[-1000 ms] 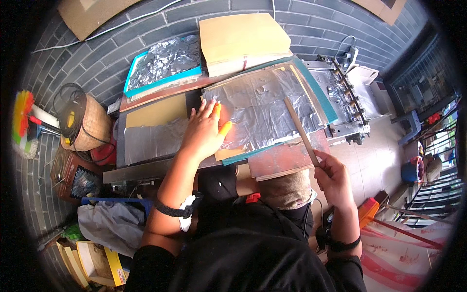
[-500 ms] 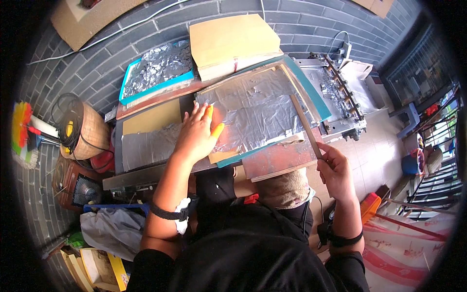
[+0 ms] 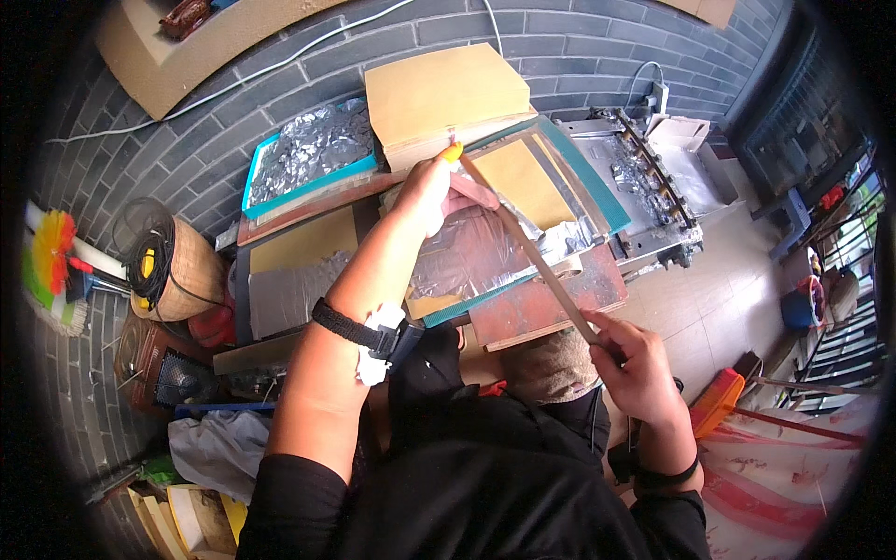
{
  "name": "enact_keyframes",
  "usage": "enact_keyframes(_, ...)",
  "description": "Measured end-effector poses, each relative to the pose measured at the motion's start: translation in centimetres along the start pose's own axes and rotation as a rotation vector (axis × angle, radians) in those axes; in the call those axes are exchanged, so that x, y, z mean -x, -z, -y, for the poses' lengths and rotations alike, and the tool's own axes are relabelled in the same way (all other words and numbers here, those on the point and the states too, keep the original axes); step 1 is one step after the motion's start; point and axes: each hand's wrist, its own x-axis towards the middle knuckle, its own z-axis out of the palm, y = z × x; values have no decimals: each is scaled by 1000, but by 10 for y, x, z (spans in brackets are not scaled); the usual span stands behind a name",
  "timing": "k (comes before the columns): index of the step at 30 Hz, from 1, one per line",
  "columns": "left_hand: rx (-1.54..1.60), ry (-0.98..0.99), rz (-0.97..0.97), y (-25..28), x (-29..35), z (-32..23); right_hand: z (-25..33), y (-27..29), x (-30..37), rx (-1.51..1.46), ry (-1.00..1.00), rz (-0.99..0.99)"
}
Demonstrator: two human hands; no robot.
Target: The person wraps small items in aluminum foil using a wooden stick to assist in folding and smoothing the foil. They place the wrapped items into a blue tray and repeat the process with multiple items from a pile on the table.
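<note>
My right hand [image 3: 639,369] grips the near end of a long, thin flat wooden strip [image 3: 551,271]. The strip slants away to the far left, over a stack of silver foil sheets [image 3: 462,257] on tan paper. Yellow covers show on fingers of my left hand [image 3: 434,196], which is closed by the strip's far end with a bit of foil at the fingertips. Its grip is partly hidden. Foil is bunched along the strip, and tan paper [image 3: 527,177] lies bare beyond it. Under the stack are a teal ribbed mat [image 3: 583,177] and a reddish board [image 3: 551,303].
A thick pile of tan paper [image 3: 448,84] stands behind. Left of it is a blue tray [image 3: 252,191] of crumpled foil. Another foil-covered sheet [image 3: 294,294] lies at left. A metal frame [image 3: 644,187] stands at right; a basket with cable [image 3: 182,266] is far left.
My left hand has moved from flat on the foil to the far end of the strip, closing. The strip has swung left across the stack, and foil has come away from the tan paper.
</note>
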Motion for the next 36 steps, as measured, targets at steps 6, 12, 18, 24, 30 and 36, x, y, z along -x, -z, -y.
enact_keyframes(6, -140, -106, -197, -11, -6, 11, -16, 4, 5, -63, -93, -107)
enact_keyframes(12, -118, -150, -196, -5, -6, 13, -22, 4, 3, -76, -79, -126)
enact_keyframes(18, -10, -178, -154, -4, -10, 13, -28, 6, -1, -7, -74, -193)
enact_keyframes(24, -101, -205, -140, -9, -16, 18, -47, 13, -13, -159, -153, -252)
enact_keyframes(30, -953, -521, -326, -14, -10, 25, -57, 18, -22, -336, -228, -198)
enact_keyframes(36, -1930, -366, -239, -15, 39, 29, -50, 17, -20, -347, -190, -180)
